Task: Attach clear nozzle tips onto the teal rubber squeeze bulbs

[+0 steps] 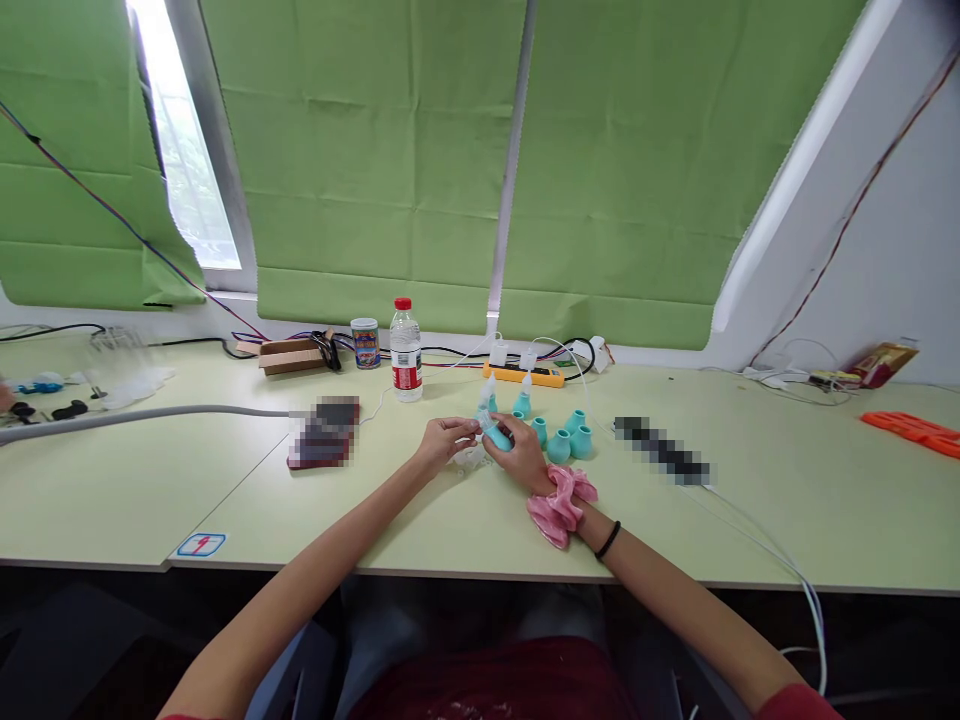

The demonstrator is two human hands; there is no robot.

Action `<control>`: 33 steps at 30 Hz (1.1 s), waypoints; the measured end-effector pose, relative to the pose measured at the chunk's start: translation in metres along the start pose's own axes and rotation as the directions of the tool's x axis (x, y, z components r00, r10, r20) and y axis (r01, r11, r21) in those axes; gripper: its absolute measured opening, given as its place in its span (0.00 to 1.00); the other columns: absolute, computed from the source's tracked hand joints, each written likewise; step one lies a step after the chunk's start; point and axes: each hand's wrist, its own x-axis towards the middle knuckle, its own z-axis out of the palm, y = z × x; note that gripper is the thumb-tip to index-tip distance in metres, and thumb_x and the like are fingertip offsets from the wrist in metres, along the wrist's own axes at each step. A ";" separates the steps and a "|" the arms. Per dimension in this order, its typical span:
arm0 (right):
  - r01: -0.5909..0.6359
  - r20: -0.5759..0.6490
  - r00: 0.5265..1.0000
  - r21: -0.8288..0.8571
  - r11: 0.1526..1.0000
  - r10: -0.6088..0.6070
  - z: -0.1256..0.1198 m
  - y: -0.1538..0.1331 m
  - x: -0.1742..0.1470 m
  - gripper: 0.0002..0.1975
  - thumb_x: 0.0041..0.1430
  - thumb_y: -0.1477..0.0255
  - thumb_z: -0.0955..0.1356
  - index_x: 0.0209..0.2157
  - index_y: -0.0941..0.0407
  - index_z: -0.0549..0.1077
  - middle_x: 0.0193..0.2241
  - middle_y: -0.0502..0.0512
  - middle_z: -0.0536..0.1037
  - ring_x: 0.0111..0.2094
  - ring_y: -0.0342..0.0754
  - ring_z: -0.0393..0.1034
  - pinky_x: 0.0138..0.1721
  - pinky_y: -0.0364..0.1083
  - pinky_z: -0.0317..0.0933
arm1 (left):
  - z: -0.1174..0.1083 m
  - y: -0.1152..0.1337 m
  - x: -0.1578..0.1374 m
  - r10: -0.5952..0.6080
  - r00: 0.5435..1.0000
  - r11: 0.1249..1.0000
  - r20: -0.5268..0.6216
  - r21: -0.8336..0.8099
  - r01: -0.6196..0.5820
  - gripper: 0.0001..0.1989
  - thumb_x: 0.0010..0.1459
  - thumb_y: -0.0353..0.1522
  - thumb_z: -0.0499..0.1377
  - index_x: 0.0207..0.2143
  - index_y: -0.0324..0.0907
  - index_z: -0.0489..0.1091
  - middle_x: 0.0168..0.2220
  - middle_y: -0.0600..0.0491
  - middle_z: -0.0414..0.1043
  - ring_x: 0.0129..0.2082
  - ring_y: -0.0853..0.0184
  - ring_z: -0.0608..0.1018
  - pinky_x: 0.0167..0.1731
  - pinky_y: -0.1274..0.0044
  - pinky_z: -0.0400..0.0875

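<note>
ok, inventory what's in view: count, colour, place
blinds: 3, green, background
tables: 2, pale yellow, foreground
cables: several, mixed, scattered
cardboard box: 1, brown, back left
can: 1, multicoloured, back left
bottle: 1, clear, back centre
power strip: 1, orange, back centre
pixelated objects: 2, dark, left/right
flat item: 1, orange, right
plastic bits: several, clear, centre
open bulbs: 5+, teal, centre
nozzled bulbs: 2, teal, centre
held bulb: 1, teal, centre
scrunchie: 1, pink, right arm
wristband: 1, black, right arm
left hand: 1, bare, centre
right hand: 1, bare, centre

Bulbs are standing on the worktop, beside the right hand. Behind them a power strip is lying; left of it a bottle is standing.
</note>
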 end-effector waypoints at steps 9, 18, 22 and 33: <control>-0.061 0.004 0.998 0.009 0.998 0.061 0.001 0.001 0.000 0.16 0.46 0.70 0.64 0.39 0.59 0.68 0.30 0.54 0.72 0.28 0.45 0.64 0.32 0.43 0.60 | 0.003 -0.004 -0.002 0.450 0.893 0.718 -0.009 0.598 -0.356 0.09 0.44 0.34 0.60 0.27 0.37 0.73 0.23 0.49 0.71 0.22 0.70 0.70 0.25 0.74 0.67; -0.096 0.039 0.995 0.050 0.994 0.095 0.000 -0.005 0.001 0.15 0.47 0.69 0.63 0.38 0.60 0.68 0.24 0.51 0.70 0.23 0.43 0.63 0.27 0.41 0.58 | -0.001 -0.013 0.002 0.737 0.498 -0.076 0.456 0.789 -0.610 0.08 0.52 0.29 0.53 0.28 0.39 0.71 0.23 0.49 0.72 0.24 0.68 0.68 0.23 0.76 0.65; -0.108 0.048 0.993 0.049 0.993 0.106 -0.001 -0.007 0.001 0.15 0.46 0.69 0.63 0.37 0.60 0.68 0.24 0.52 0.71 0.24 0.43 0.63 0.27 0.41 0.58 | 0.000 -0.012 0.001 0.738 0.527 -0.023 0.421 0.796 -0.604 0.08 0.52 0.30 0.53 0.26 0.40 0.72 0.23 0.49 0.72 0.23 0.68 0.68 0.24 0.76 0.65; -0.101 0.040 0.994 0.030 0.994 0.100 0.000 -0.003 0.001 0.15 0.47 0.69 0.63 0.37 0.59 0.68 0.25 0.52 0.71 0.24 0.43 0.63 0.29 0.41 0.59 | 0.007 -0.002 -0.008 0.633 0.758 0.417 0.155 0.757 -0.503 0.08 0.49 0.34 0.56 0.30 0.44 0.73 0.24 0.51 0.71 0.24 0.68 0.69 0.27 0.76 0.64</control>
